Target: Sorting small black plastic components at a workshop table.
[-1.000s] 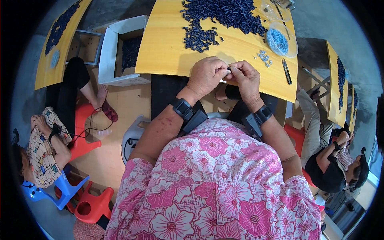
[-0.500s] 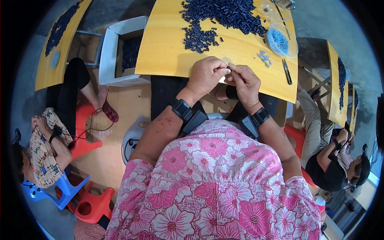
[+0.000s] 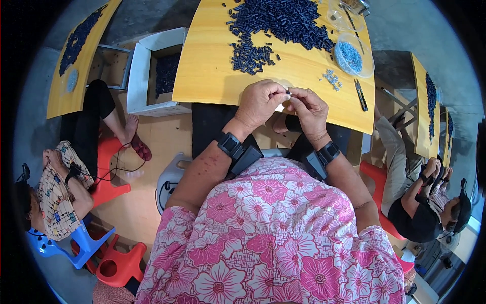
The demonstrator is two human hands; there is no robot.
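Observation:
My left hand point(image 3: 259, 104) and my right hand point(image 3: 311, 110) meet just over the near edge of the yellow table point(image 3: 207, 68). Both are closed, fingertips pinched together around a small dark plastic piece point(image 3: 288, 92), mostly hidden by the fingers. It resembles the short black tubular pieces point(image 3: 286, 23) heaped on the table beyond. A smaller batch of these pieces point(image 3: 250, 60) lies nearer my left hand. Small pale blue clear parts point(image 3: 332, 79) are scattered past my right hand, beside a clear bowl point(image 3: 372, 65) of light blue parts point(image 3: 350, 54).
Black-handled snips point(image 3: 361, 95) lie at the table's right side. Behind the bowl is another clear container point(image 3: 331, 17). A white box point(image 3: 140, 81) stands left of the table. People sit at other tables point(image 3: 59, 104) on both sides, with red stools point(image 3: 121, 263) behind on the left.
My hands stay pinched together, with slight finger shifts around the small piece. The whole view has tilted slightly. On the right, a seated person's hands have risen a little.

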